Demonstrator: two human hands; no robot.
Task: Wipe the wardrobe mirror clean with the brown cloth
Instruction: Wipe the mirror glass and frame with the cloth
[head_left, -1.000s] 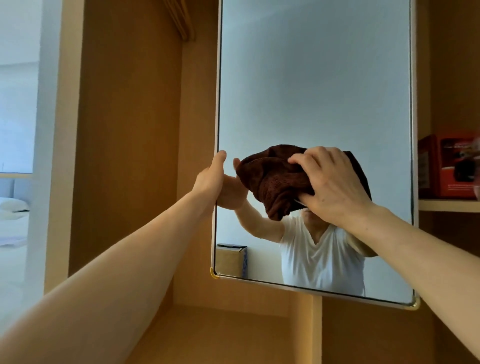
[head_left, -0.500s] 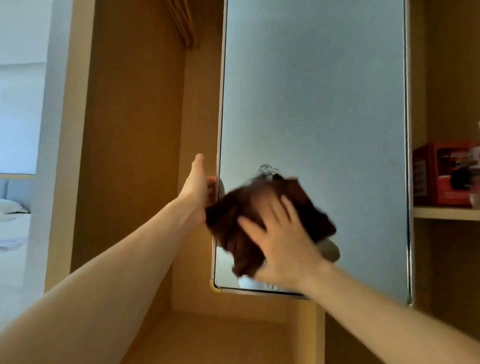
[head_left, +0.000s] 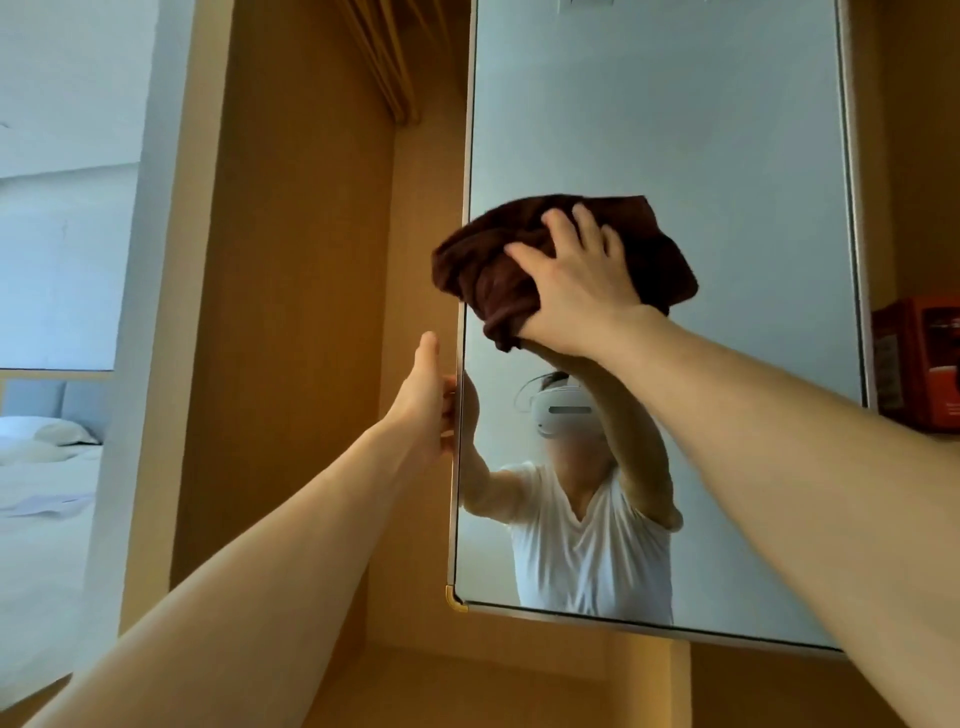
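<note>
At the 9 o'clock side of the view lay a bed with white sheets (head_left: 47, 499) and a white pillow (head_left: 41, 430), seen past a plain light-wood wardrobe panel (head_left: 291, 312). Right of that panel, the left hand (head_left: 428, 400) grasped the left edge of the tall, metal-framed wardrobe mirror (head_left: 727, 130), thumb pointing to 12 o'clock and fingers hooked round the frame. At 1 o'clock from that hand, a crumpled dark brown cloth (head_left: 488, 270) sat against the glass at the mirror's 9 o'clock side, its left end lapping over the frame. The right hand (head_left: 576, 280) lay on top of the cloth, fingers bent and dug into its folds, clutching it against the glass. The glass below reflected a person in a white shirt. At 3 o'clock, just beyond the mirror's right edge, a red cardboard box (head_left: 919, 358) stood on a wooden shelf (head_left: 940, 435).
</note>
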